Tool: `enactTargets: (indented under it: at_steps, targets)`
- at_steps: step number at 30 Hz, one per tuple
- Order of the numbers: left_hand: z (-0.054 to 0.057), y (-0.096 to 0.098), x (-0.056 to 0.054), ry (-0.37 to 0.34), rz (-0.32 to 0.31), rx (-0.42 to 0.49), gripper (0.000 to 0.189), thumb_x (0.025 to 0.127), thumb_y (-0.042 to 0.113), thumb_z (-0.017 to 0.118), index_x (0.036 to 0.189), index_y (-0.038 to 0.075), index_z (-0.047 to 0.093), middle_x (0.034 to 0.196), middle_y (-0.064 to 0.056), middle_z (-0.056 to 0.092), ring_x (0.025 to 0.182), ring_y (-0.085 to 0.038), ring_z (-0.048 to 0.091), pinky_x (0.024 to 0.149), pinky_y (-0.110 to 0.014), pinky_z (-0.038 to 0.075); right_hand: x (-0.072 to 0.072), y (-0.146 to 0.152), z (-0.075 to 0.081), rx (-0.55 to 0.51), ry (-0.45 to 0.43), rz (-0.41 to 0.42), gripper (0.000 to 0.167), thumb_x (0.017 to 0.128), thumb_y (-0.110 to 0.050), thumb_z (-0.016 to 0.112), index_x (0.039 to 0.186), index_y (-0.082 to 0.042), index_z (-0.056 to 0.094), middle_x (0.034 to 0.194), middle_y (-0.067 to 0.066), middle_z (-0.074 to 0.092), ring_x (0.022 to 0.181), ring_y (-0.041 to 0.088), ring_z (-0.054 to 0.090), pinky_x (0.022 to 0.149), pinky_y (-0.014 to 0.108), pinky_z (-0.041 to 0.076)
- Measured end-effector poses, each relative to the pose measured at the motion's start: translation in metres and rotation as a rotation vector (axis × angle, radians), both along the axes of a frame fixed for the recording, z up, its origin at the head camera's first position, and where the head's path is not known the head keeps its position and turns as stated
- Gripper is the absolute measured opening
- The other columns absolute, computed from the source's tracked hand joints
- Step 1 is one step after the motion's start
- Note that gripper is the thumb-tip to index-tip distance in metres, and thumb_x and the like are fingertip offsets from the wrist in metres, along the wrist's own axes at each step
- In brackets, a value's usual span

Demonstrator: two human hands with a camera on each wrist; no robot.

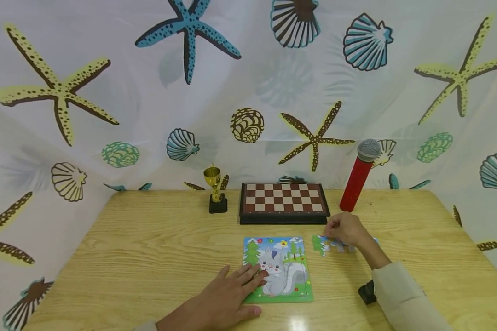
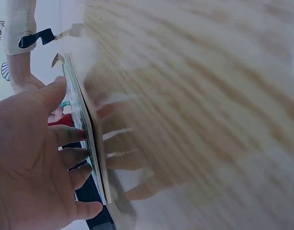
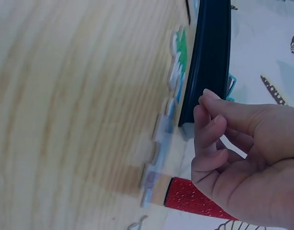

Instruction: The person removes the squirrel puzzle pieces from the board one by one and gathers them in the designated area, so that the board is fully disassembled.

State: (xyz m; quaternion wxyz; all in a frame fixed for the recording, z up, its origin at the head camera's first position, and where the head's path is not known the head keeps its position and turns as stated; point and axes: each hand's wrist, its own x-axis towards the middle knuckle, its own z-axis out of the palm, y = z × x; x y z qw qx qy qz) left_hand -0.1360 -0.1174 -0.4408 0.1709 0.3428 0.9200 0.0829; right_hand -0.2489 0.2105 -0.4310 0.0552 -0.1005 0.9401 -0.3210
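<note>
A square squirrel jigsaw puzzle (image 1: 296, 257) lies on the table in the head view, its picture showing a grey squirrel and trees. My left hand (image 1: 228, 296) rests with spread, straight fingers on the puzzle's lower left; in the left wrist view its fingertips overlap the board's edge. Right of the puzzle lies a row of jigsaw pieces (image 1: 320, 245), partly hidden by my right hand (image 1: 345, 228). That hand hovers over the row with thumb and index fingertips together and the other fingers curled. In the right wrist view nothing shows between the fingertips.
Behind the puzzle stands a chessboard box (image 1: 283, 200), with a small gold trophy cup (image 1: 215, 188) to its left. A red microphone (image 1: 356, 181) stands upright at the back right, just beyond my right hand. A patterned cloth (image 1: 248, 82) hangs behind the wooden table (image 1: 149, 248).
</note>
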Motion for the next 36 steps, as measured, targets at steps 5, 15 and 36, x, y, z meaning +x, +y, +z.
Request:
enactTargets:
  at_steps: [5, 15, 36]
  targets:
    - [0.003, 0.005, 0.000, 0.010, 0.002, 0.001, 0.069, 0.095, 0.061, 0.036, 0.152, 0.023, 0.024, 0.160, 0.000, 0.019, 0.147, -0.023, 0.020, 0.110, -0.061, 0.023, 0.008, -0.009, 0.008, -0.030, -0.030, 0.041, 0.008, 0.084, -0.003, 0.065, 0.077, -0.002, 0.069, 0.070, 0.005, 0.064, 0.061, 0.012, 0.051, 0.056, 0.025, 0.043]
    - [0.007, 0.027, 0.002, 0.054, -0.055, -0.027, 0.070, 0.095, 0.062, 0.034, 0.152, 0.022, 0.024, 0.159, 0.001, 0.019, 0.147, -0.020, 0.019, 0.112, -0.056, 0.025, 0.024, -0.034, 0.009, -0.021, -0.108, 0.113, 0.006, 0.085, -0.009, 0.069, 0.080, -0.007, 0.070, 0.072, 0.000, 0.061, 0.064, 0.012, 0.051, 0.057, 0.025, 0.044]
    - [-0.005, 0.051, 0.005, 0.147, -0.123, -0.048, 0.067, 0.097, 0.059, 0.031, 0.150, 0.018, 0.030, 0.158, -0.004, 0.024, 0.145, -0.021, 0.026, 0.113, -0.045, 0.029, 0.037, -0.052, -0.004, -0.089, -0.156, 0.244, 0.008, 0.078, -0.005, 0.076, 0.083, -0.004, 0.069, 0.069, 0.000, 0.059, 0.064, 0.010, 0.049, 0.057, 0.021, 0.041]
